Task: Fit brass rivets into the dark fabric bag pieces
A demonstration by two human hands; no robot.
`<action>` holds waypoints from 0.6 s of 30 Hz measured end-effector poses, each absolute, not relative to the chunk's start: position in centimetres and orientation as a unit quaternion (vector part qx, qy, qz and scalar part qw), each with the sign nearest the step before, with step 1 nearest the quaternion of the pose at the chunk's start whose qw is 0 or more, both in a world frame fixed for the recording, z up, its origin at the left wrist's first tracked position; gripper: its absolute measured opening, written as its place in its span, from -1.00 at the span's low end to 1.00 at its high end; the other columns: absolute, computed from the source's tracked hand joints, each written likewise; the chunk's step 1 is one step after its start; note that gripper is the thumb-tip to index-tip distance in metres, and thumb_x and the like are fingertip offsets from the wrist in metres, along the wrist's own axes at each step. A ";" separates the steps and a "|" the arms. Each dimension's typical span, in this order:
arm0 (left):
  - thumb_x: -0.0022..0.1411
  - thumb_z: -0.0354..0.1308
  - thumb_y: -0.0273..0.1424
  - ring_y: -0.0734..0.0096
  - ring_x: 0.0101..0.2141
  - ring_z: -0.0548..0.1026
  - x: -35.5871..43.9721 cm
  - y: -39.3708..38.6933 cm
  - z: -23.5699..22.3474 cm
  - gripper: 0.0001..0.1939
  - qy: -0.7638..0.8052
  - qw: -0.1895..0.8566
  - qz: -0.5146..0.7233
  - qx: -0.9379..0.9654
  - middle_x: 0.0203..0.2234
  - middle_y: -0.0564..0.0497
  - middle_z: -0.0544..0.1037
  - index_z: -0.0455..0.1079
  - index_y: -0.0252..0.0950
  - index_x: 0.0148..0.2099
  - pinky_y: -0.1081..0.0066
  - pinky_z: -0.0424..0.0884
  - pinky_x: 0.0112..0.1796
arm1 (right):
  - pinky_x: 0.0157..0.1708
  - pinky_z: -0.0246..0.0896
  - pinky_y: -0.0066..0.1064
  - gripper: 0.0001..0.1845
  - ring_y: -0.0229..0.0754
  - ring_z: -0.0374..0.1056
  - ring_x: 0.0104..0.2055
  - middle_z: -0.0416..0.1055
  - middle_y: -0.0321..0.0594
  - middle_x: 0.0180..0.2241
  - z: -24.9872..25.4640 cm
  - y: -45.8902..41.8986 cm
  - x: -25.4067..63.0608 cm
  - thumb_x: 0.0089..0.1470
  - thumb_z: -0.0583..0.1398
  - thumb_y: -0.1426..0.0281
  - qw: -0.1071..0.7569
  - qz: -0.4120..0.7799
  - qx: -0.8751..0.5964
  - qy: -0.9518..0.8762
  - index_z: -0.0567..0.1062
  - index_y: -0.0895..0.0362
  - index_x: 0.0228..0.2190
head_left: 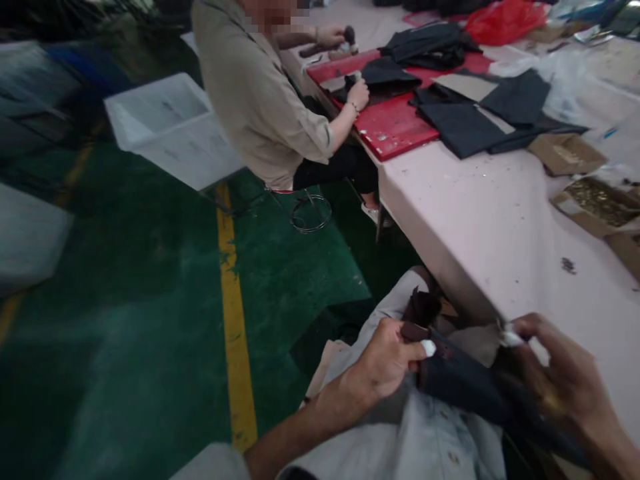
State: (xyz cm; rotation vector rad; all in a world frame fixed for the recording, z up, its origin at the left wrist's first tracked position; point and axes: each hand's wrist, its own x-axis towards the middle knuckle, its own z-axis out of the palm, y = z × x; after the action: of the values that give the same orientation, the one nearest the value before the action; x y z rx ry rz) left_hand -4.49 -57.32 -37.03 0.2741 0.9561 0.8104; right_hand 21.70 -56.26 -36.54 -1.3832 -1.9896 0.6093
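Observation:
My left hand (385,357) is closed on the edge of a dark blue fabric piece (460,377) with brown trim, which lies across my lap. A white covering shows on its thumb tip. Dark brown strips (421,307) stick up just beyond those fingers. My right hand (565,373), blurred, is raised over the other end of the piece beside the table edge. Its fingers are pinched together around something small, with a white covering at a fingertip. A brass-coloured patch shows below its palm, too smeared to name.
A pale-covered table (465,207) runs along my right, with small loose bits (568,265) and a box of brass-coloured pieces (603,200). Dark fabric pieces (470,127) lie farther back. A co-worker (260,93) sits by a red board (395,130). A white bin (165,130) stands behind them.

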 end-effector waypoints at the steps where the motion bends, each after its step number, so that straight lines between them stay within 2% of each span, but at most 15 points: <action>1: -0.23 0.57 -0.34 0.32 -0.40 0.53 -4.5 -57.0 -36.7 -0.57 0.440 0.806 0.374 0.131 -0.38 -0.12 0.57 0.55 -0.45 -0.32 0.33 0.49 -0.31 | -0.35 0.34 -0.36 -0.89 -0.19 0.37 -0.29 0.42 -0.19 -0.24 -36.4 -56.8 21.7 0.40 0.13 0.34 0.304 0.233 -0.518 -0.765 0.45 0.06 -0.18; 5: -0.22 0.59 -0.30 0.44 -0.49 0.45 -4.1 -56.9 -36.0 -0.58 0.437 0.806 0.364 0.163 -0.48 -0.03 0.50 0.49 -0.44 -0.40 0.45 0.38 -0.43 | -0.24 0.32 -0.26 -0.86 -0.12 0.35 -0.22 0.38 -0.14 -0.19 -36.3 -58.8 19.1 0.35 0.12 0.49 0.289 0.260 -0.458 -0.800 0.39 0.06 -0.10; 10: -0.20 0.60 -0.28 0.52 -0.52 0.37 -3.5 -57.7 -35.9 -0.56 0.444 0.792 0.376 0.186 -0.50 0.04 0.42 0.46 -0.42 -0.42 0.49 0.28 -0.48 | -0.22 0.28 -0.21 -0.84 -0.06 0.32 -0.19 0.38 -0.09 -0.14 -36.3 -59.4 17.2 0.33 0.12 0.52 0.272 0.220 -0.442 -0.826 0.38 0.07 -0.09; 18: -0.09 0.55 -0.17 0.46 -0.52 0.35 -2.8 -58.4 -35.8 -0.57 0.462 0.769 0.354 0.264 -0.55 -0.02 0.44 0.51 -0.43 -0.44 0.44 0.24 -0.47 | -0.29 0.19 -0.25 -0.85 -0.12 0.28 -0.27 0.35 -0.16 -0.23 -35.2 -59.6 17.6 0.36 0.07 0.53 0.261 0.281 -0.437 -0.813 0.39 0.07 -0.14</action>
State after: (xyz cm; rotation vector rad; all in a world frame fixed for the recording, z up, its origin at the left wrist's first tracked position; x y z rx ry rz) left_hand -2.78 -58.42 -35.76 0.5724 1.0036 0.7691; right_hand 17.56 -59.61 -35.23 -1.1828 -2.2019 0.7604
